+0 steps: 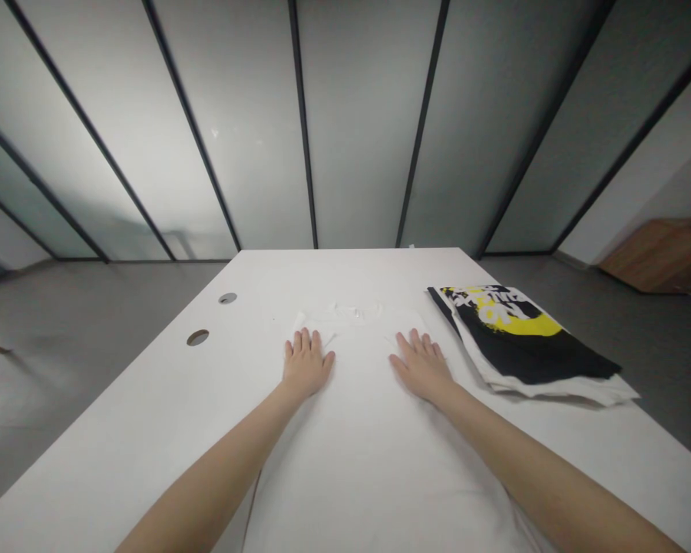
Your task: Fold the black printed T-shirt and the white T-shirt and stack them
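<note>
A white T-shirt (360, 430) lies spread on the white table, its collar at the far end and its body running toward me. My left hand (307, 364) rests flat on the shirt's left shoulder area, fingers stretched out and pointing away. On the opposite shoulder area, my right hand (421, 365) presses flat with its fingers spread. Neither hand grips the fabric. Light creases show near the collar and beside my right forearm. The shirt's near end runs out of view at the bottom.
On the right of the table (150, 430) lies a stack of folded shirts (530, 346), the top one black with a yellow and white print. Two round holes (198, 337) pierce the table's left side. Beyond it stands a frosted glass partition (357, 130); a brown wooden piece (662, 253) is at far right.
</note>
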Motion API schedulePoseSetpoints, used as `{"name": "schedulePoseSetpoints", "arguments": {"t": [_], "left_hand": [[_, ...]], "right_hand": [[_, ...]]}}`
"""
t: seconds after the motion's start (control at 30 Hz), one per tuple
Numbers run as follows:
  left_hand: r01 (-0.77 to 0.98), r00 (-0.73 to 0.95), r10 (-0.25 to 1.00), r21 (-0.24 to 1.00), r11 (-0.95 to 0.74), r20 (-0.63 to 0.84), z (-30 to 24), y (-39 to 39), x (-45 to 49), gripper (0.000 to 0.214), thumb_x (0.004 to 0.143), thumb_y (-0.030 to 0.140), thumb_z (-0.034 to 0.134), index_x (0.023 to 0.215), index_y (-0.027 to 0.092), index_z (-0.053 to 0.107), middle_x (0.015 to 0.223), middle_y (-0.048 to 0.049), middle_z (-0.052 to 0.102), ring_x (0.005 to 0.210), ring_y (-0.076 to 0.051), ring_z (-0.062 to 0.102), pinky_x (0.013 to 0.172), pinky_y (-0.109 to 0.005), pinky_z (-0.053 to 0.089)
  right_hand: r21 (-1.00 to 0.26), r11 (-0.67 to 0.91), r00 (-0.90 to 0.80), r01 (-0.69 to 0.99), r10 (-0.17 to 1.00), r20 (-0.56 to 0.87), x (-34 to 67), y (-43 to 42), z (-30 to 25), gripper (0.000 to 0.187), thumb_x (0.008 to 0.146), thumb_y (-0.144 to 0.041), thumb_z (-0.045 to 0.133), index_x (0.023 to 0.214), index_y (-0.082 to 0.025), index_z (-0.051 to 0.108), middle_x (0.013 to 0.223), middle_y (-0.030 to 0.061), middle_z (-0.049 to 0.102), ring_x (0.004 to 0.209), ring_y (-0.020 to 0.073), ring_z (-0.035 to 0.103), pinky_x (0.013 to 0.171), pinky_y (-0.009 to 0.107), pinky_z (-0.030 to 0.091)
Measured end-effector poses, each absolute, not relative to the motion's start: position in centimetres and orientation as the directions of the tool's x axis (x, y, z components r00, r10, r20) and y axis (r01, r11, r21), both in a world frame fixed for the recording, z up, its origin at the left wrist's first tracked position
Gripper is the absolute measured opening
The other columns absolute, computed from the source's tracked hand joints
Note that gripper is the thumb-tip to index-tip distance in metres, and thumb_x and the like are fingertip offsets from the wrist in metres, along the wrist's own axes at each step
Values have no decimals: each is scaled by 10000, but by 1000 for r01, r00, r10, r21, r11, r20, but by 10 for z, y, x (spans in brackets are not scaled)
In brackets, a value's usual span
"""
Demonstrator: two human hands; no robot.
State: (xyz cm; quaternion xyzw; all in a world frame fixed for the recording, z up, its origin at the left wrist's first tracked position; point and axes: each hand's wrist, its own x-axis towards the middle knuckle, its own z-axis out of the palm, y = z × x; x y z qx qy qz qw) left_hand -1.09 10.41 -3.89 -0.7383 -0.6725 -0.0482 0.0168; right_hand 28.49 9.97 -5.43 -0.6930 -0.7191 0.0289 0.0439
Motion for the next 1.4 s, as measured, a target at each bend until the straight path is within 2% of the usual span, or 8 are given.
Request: {"name": "schedulePoseSetpoints", "arguments": {"t": [0.2, 0.4, 0.6, 0.7, 0.8, 0.93, 1.1, 1.4], "left_hand": [[995, 82, 992, 53, -87, 94, -25, 149, -12, 742, 1040, 546, 365, 1621, 85, 382, 1693, -274, 330, 1578, -434, 291, 1240, -629, 242], [983, 124, 978, 112, -144, 165, -16, 188, -32, 512, 1062, 435, 401, 1471, 175, 566, 1608, -211, 497, 1515, -347, 425, 1217, -570, 322], [973, 126, 940, 146, -180, 318, -1, 173, -28, 424, 1074, 336, 376, 1333, 190, 677, 1548, -144, 582, 1454, -279, 503, 1241, -450, 326], [981, 106, 948, 126, -150, 302, -4, 146, -20, 439, 1056, 370, 426, 1367, 169, 661, 1561, -179, 561, 1473, -338, 480, 1221, -499, 353], [991, 114, 973, 45, -125, 198, -18, 108, -18, 610, 1040, 491, 453, 1520, 123, 533, 1627, -242, 463, 1513, -418, 411, 1212, -578, 337], [994, 110, 987, -9, -110, 118, -34, 65, -30, 722, 1051, 584, 370, 1618, 140, 418, 1690, -234, 367, 1560, -421, 341, 1238, -583, 290], [996, 85, 996, 8, -86, 37, -34, 51, -44, 768, 1061, 599, 302, 1661, 121, 341, 1727, -240, 265, 1603, -420, 249, 1251, -619, 251], [1000, 18, 1000, -4, -18, -13, -23, 102, -28, 793, 1056, 604, 286, 1684, 120, 279, 1750, -236, 185, 1619, -403, 203, 1253, -634, 239]], "right_hand": [[-131, -12, 17, 991, 999, 31, 264, 137, -34, 708, 1049, -530, 409, 1655, -167, 367, 1730, 243, 269, 1581, 447, 268, 1252, 613, 159], [-172, 35, -23, 984, 997, 72, 262, 170, -29, 630, 1057, -513, 409, 1609, -212, 450, 1719, 185, 335, 1572, 391, 314, 1257, 571, 186], [-283, 120, -44, 952, 964, 262, 270, 166, -20, 504, 1089, -375, 333, 1466, -200, 617, 1613, 124, 518, 1491, 278, 439, 1235, 446, 287], [-258, 173, -97, 951, 955, 280, 263, 145, -16, 444, 1063, -338, 402, 1396, -222, 672, 1579, 113, 551, 1441, 283, 480, 1203, 432, 332], [-174, 106, -78, 979, 983, 164, 251, 110, -22, 529, 1029, -390, 501, 1520, -207, 575, 1660, 166, 442, 1521, 391, 382, 1225, 527, 278], [-124, 63, -58, 990, 997, 48, 246, 61, -40, 694, 1029, -529, 497, 1637, -202, 423, 1721, 207, 316, 1579, 480, 251, 1253, 619, 156], [-108, 28, -32, 994, 999, -38, 260, 45, -44, 732, 1050, -605, 399, 1681, -238, 333, 1749, 205, 242, 1588, 491, 223, 1242, 646, 161], [-87, -28, 23, 996, 998, -65, 264, 113, -27, 716, 1071, -599, 346, 1696, -254, 284, 1766, 191, 191, 1602, 452, 194, 1256, 602, 129]]}}
